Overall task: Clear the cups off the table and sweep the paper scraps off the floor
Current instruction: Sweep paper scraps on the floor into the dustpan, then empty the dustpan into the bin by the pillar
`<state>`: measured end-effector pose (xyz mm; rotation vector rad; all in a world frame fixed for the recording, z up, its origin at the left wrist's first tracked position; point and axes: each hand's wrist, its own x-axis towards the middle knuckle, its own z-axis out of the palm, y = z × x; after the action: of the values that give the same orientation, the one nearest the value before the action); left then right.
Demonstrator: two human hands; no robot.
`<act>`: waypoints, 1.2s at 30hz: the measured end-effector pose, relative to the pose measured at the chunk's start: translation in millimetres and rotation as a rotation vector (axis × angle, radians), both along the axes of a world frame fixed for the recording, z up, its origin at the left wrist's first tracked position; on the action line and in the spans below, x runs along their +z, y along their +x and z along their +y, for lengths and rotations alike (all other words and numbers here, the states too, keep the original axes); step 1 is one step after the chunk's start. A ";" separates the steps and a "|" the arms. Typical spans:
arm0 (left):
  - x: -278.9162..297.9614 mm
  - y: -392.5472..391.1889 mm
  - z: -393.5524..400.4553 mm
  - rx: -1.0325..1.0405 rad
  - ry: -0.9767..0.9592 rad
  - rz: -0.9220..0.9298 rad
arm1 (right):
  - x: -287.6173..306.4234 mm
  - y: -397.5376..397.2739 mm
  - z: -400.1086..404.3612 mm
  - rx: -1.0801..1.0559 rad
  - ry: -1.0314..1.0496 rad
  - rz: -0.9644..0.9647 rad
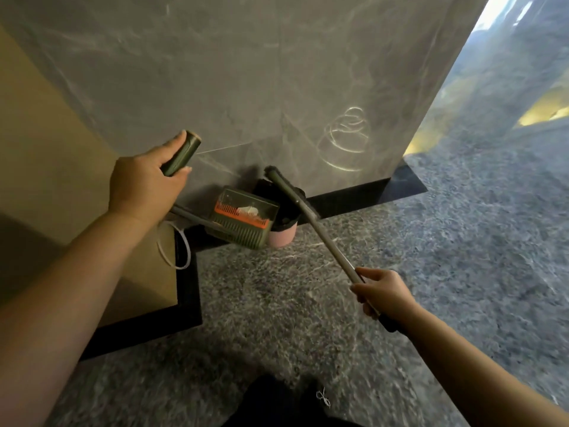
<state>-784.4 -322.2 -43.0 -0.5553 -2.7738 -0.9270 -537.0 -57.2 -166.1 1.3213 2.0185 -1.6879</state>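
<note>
My left hand point(144, 183) grips the green top end of the dustpan's handle point(181, 154). The green dustpan point(243, 221) with an orange comb hangs low by the wall's foot, with a white paper scrap point(248, 209) inside it. My right hand point(385, 295) grips the grey broom handle point(323, 235) near its upper end. The broom's head point(288, 188) rests against the base of the grey marble wall, just right of the dustpan. A pink bin point(281, 235) with a dark liner stands on the floor between dustpan and broom.
A grey marble pillar point(277, 87) fills the view ahead, with a black skirting point(354, 195) at its foot. A tan wall point(46, 149) is at the left, with a white cord loop point(174, 251) hanging by it. Speckled grey floor point(462, 257) spreads to the right. My dark shoe point(277, 402) shows at the bottom.
</note>
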 end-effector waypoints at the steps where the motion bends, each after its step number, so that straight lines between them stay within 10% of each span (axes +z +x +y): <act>1: 2.3 -10.8 9.3 -0.009 -0.020 0.003 | -0.9 -7.8 7.3 -0.001 -0.007 -0.005; 28: 53.5 -118.1 130.9 -0.095 -0.077 -0.096 | -0.4 -115.6 100.4 0.155 -0.003 -0.073; 36: 50.9 -106.2 132.8 -0.119 -0.359 -0.031 | -3.4 -117.8 126.0 0.186 -0.025 -0.086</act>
<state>-890.7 -189.4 7.9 -0.7697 -2.9797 -0.4567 -654.8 68.8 -169.5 1.1382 1.9963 -1.5431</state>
